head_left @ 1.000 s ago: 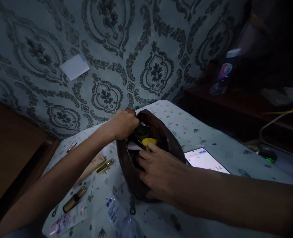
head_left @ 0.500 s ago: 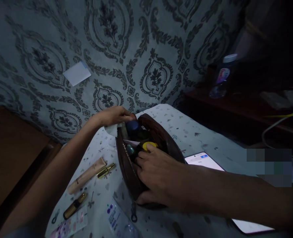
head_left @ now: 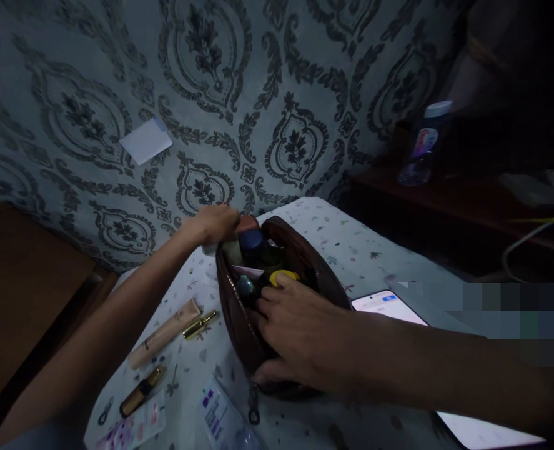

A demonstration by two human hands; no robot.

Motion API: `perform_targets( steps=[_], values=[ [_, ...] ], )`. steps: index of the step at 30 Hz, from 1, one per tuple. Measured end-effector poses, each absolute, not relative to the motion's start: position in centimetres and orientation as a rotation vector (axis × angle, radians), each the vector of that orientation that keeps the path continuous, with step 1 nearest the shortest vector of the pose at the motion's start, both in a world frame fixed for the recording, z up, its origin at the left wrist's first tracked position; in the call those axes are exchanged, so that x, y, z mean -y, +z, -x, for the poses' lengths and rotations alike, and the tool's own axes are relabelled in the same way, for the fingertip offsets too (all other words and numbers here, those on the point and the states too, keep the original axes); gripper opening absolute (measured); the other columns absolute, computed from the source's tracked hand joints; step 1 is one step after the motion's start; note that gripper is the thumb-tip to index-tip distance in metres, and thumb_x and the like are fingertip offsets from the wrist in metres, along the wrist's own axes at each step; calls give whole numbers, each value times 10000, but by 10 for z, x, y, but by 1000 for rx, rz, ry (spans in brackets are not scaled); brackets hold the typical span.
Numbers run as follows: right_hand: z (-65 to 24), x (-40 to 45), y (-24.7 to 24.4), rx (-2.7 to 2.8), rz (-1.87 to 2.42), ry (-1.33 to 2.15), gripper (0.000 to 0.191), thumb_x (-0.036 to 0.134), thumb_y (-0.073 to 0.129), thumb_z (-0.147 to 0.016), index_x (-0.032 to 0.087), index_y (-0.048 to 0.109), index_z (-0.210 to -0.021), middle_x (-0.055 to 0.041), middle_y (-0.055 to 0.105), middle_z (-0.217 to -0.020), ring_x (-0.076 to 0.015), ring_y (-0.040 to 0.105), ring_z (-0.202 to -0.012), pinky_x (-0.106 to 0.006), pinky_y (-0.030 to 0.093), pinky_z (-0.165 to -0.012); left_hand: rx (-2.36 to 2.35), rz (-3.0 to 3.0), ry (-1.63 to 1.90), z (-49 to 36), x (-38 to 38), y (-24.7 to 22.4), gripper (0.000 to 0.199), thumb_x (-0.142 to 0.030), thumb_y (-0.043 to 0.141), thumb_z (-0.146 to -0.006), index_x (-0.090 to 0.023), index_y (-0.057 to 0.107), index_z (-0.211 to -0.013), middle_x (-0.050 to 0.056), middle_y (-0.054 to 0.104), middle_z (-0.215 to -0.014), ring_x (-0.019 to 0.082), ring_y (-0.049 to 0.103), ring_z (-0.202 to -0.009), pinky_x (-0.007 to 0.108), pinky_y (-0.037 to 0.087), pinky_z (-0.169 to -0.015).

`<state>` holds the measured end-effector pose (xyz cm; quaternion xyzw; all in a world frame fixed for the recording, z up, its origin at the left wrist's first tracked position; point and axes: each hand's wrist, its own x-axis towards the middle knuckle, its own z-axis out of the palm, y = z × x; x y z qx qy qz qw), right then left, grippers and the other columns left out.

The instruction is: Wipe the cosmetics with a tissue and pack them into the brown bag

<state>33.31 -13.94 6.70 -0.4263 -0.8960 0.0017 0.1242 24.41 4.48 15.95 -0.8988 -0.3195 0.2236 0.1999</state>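
Note:
A brown zip bag point(head_left: 239, 315) stands wide open on the patterned cloth. Inside it I make out a blue-capped container point(head_left: 252, 239), a yellow round item point(head_left: 283, 276), a greenish shiny item point(head_left: 245, 285) and a pale flat piece point(head_left: 248, 272). My right hand point(head_left: 300, 328) reaches over the near end, fingers dipping inside and the thumb at the near rim; it grips the bag there, with fingertips hidden. At the far end, my left hand point(head_left: 218, 223) is closed beside the rim. What it holds is hidden; something whitish shows below it.
Left of the bag lie a beige tube point(head_left: 165, 334), a gold tube point(head_left: 200, 325), a gold-and-black tube point(head_left: 142, 390) and a clear labelled packet point(head_left: 223, 412). A lit phone point(head_left: 389, 306) is at right. A bottle point(head_left: 421, 147) stands on a dark surface beside a patterned wall point(head_left: 239, 94).
My left hand has drawn slightly left, curling more and uncovering the brown far edge and more of the blue cap. My right hand stays nearly still at the bag.

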Motion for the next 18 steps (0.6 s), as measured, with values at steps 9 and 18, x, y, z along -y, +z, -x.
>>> perform_targets(
  steps=[9, 18],
  values=[
    [-333, 137, 61, 2638, 1263, 5, 582, 648, 559, -852, 108, 708, -1013, -134, 687, -865, -293, 581, -917, -476, 317, -953, 993, 2434, 440, -247, -41, 175, 313, -309, 472, -877, -162, 723, -991, 140, 731, -1067, 270, 678, -998, 298, 495, -767],
    [-334, 138, 69, 2688, 1282, 45, 610, 645, 541, -866, 94, 704, -1071, -147, 696, -891, -305, 584, -949, -485, 310, -974, 1002, 2489, 532, -247, -41, 150, 325, -285, 492, -865, -147, 717, -1055, 181, 727, -1088, 306, 690, -1016, 330, 518, -764]
  ],
)
